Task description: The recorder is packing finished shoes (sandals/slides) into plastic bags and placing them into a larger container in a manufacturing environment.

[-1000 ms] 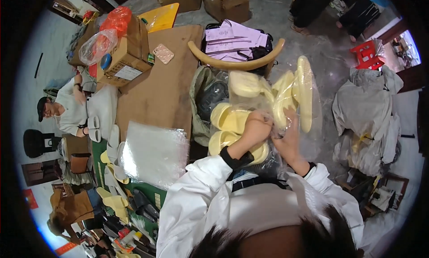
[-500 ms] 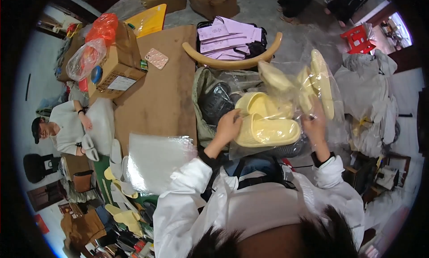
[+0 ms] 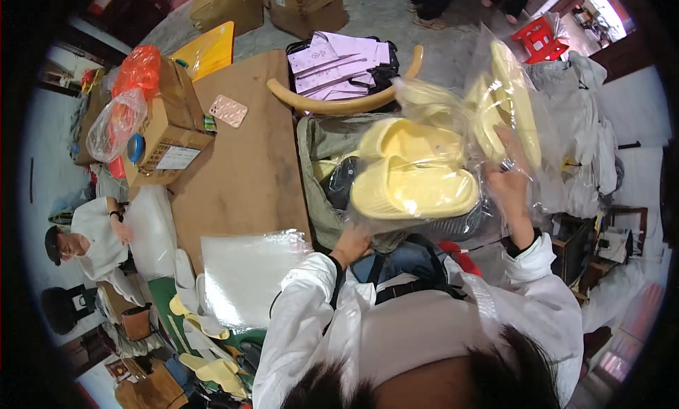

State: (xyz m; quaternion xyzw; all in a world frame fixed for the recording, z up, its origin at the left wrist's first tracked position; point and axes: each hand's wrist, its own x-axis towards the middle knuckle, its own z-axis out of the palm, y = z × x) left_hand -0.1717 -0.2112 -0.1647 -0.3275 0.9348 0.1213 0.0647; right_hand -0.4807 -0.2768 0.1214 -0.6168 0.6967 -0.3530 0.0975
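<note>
A clear plastic bag holding a pair of pale yellow slippers [image 3: 417, 189] spreads out in front of me. My left hand [image 3: 353, 243] is closed at the lower left edge of this bag, its fingertips partly hidden. On the other side, my right hand [image 3: 511, 186] grips bunched clear plastic. More bagged yellow slippers [image 3: 518, 101] stand up from that hand, and another bagged yellow slipper [image 3: 433, 98] lies behind the front pair. Under the bags sits an open green-grey sack [image 3: 309, 165] with dark slippers [image 3: 341, 186] in it.
A brown board-topped table [image 3: 244, 175] at the left carries a phone [image 3: 230, 111], a carton [image 3: 170, 126] and clear plastic sheets [image 3: 244, 267]. A curved wooden chair rail [image 3: 332, 106] and lilac packets [image 3: 339, 62] stand beyond the sack. Another person [image 3: 95, 235] sits far left.
My left hand has dropped from the front pair's left side to the bag's lower edge. The front pair now lies flatter and more to the left. My view has shifted slightly.
</note>
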